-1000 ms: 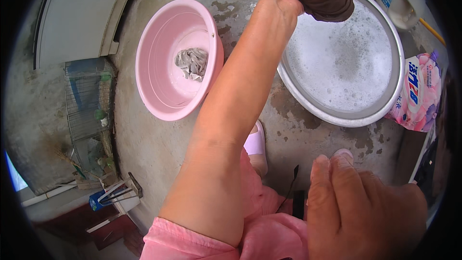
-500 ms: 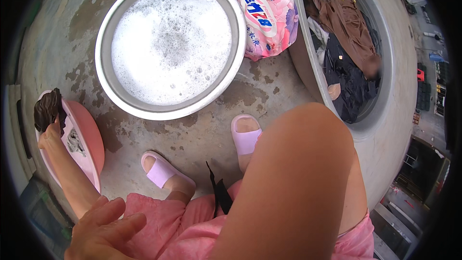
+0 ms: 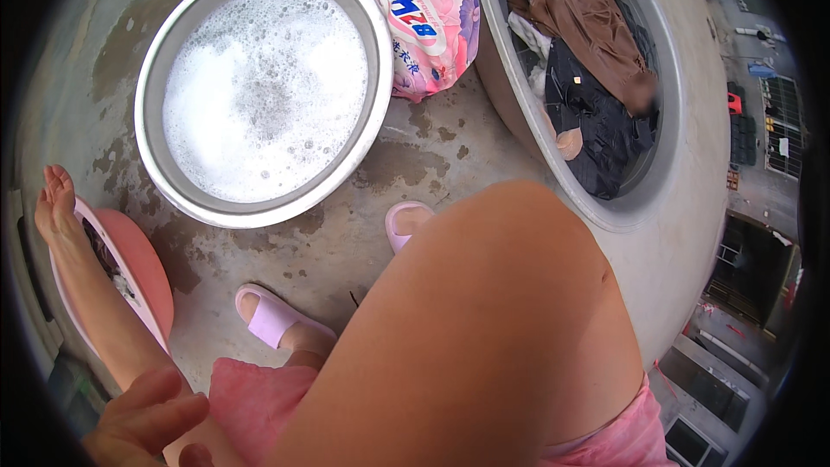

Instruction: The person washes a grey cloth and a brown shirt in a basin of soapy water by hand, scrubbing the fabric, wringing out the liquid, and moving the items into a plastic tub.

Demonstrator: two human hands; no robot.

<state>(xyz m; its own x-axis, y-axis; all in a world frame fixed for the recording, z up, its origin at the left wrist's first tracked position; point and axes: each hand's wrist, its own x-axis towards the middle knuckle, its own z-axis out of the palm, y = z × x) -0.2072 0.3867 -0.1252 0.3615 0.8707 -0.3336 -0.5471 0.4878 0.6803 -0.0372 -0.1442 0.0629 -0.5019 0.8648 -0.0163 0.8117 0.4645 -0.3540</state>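
My left hand [image 3: 57,199] is empty, its fingers stretched out beyond the far rim of a pink basin [image 3: 143,259] at the left. Inside lie dark cloth [image 3: 98,246] and a lighter grey piece, partly hidden by my forearm. Close to the camera at lower left, my right hand [image 3: 143,419] has its fingers apart, with nothing visible in them. It overlaps my left arm in the picture; whether it touches I cannot tell. My bent right arm [image 3: 493,294] fills the lower middle, elbow forward.
A large metal basin [image 3: 147,125] of foamy water [image 3: 259,112] stands ahead. Beside it is a pink flowered detergent bag [image 3: 432,22]. A grey tub [image 3: 670,156] at right holds brown cloth [image 3: 588,35] and dark navy cloth [image 3: 596,117]. My slippered feet [image 3: 272,320] rest on wet concrete.
My left hand has let go of the dark cloth, which now lies in the pink basin, and its fingers have straightened. My right arm and hand have shifted left in the picture.
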